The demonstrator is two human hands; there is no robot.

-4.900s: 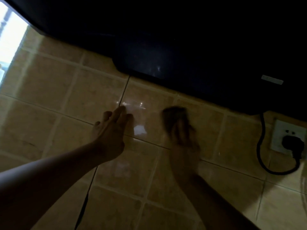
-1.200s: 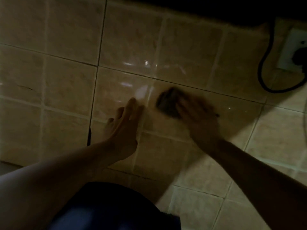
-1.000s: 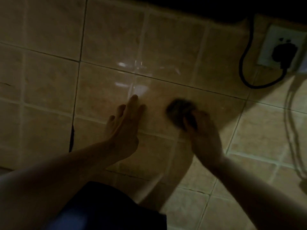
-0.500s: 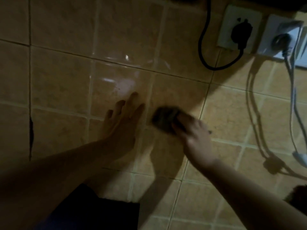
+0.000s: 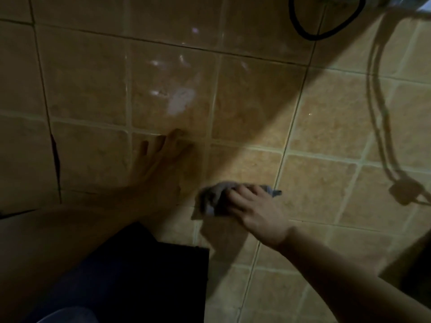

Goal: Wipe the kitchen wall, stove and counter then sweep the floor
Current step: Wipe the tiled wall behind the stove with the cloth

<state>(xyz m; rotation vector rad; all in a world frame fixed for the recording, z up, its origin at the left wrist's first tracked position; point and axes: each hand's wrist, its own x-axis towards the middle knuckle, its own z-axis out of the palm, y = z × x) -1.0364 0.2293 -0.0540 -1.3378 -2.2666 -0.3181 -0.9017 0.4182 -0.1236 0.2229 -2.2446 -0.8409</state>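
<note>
Right hand (image 5: 254, 213) fingers (image 5: 238, 194) press a grey rag (image 5: 211, 199) on the tiled wall (image 5: 326, 183); left hand (image 5: 163, 164) lies flat, fingers straight, just left of it.

Your left hand (image 5: 163, 159) is motion-blurred, fingers indistinct. Your right hand (image 5: 254, 210) hides much of the cloth (image 5: 212, 199). At 1 o'clock, the black cable (image 5: 300, 29) is cropped.
</note>
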